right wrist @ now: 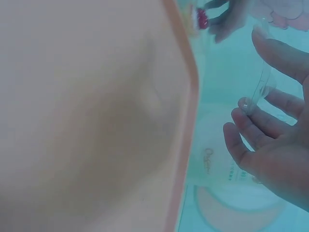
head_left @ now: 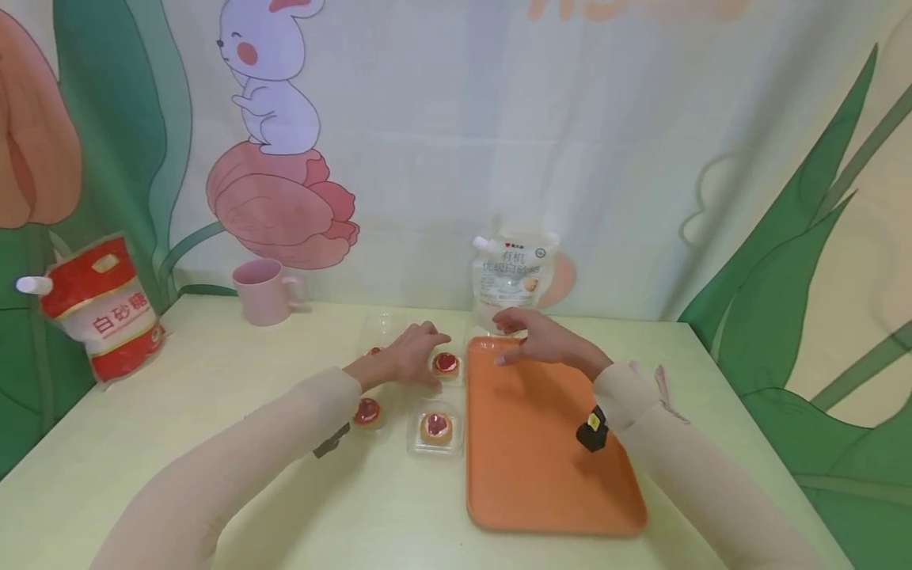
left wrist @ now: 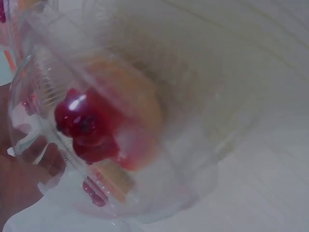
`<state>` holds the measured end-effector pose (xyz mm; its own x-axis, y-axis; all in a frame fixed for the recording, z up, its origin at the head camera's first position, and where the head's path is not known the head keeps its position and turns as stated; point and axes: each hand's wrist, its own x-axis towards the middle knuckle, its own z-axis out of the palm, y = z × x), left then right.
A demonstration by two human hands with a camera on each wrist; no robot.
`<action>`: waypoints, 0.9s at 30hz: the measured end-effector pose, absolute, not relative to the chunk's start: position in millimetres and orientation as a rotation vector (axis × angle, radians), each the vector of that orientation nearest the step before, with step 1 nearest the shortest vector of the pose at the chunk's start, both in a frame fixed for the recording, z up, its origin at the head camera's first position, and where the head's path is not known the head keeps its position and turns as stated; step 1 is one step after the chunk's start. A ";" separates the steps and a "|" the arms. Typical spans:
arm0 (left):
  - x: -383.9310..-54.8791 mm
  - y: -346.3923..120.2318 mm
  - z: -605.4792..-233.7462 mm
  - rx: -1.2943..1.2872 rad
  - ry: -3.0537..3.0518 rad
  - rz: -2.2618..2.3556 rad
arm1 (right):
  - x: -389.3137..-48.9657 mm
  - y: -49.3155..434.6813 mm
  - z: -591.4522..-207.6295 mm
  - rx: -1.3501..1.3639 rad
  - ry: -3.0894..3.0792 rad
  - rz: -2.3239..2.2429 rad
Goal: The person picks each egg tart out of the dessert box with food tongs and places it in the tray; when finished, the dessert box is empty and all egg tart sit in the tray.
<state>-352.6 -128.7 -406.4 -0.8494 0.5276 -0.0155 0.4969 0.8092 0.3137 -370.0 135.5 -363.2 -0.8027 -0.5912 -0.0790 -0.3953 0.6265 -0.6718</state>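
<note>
Several fruit-topped tarts sit in clear plastic boxes left of the orange tray. My left hand spans the far-right tart box, fingers at its far side and thumb at its near side. Closer to me is another boxed tart. A red-topped tart fills the left wrist view, its clear box in front of my left fingers. My right hand hovers over the tray's far left corner, fingers spread and bent. In the right wrist view, its fingertips touch a clear plastic lid.
A white sugar pouch stands behind the tray's far edge. To the left are a pink mug and a red sugar bag. A printed cloth hangs behind the pale table.
</note>
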 end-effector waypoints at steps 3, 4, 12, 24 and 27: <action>-356.6 -130.2 -401.0 0.796 2.873 0.421 | -364.4 136.0 -357.0 -0.818 2.561 -0.976; -357.9 -130.5 -399.2 0.786 2.866 0.409 | -362.5 135.9 -354.6 -0.819 2.558 -0.988; -361.5 -131.2 -398.4 0.720 2.836 0.368 | -358.0 141.2 -348.4 -0.822 2.519 -1.084; -358.5 -130.6 -394.3 0.694 2.816 0.352 | -354.6 142.3 -351.3 -0.803 2.494 -1.149; -356.8 -132.3 -388.3 0.725 2.810 0.426 | -353.7 141.7 -349.5 -0.792 2.478 -1.180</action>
<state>-356.8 -132.3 -388.3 -0.8576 0.4985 -0.1269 0.4384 0.8373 0.3266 -353.7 141.7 -349.5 -0.8089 -0.5876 -0.0195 -0.3551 0.5148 -0.7803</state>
